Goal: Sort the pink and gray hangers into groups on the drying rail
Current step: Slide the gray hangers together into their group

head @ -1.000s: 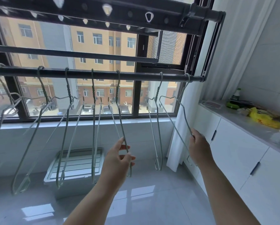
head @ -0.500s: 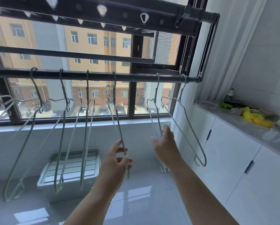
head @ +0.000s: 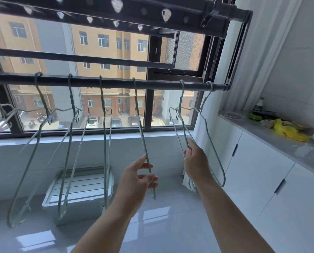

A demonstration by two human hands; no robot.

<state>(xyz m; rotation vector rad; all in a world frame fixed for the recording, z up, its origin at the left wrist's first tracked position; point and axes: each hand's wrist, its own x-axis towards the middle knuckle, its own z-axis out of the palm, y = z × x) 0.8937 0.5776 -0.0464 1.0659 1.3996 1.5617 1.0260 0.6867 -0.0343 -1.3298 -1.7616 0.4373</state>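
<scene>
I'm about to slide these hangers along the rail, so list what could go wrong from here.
1. The left hand pinches its hanger low down, far from the hook, so a sideways pull may swing it rather than slide it along the rail.
2. The right hand holds a hanger close beside the end hanger; their wires could tangle.
3. The hooks are open, so lifting could unhook one.
</scene>
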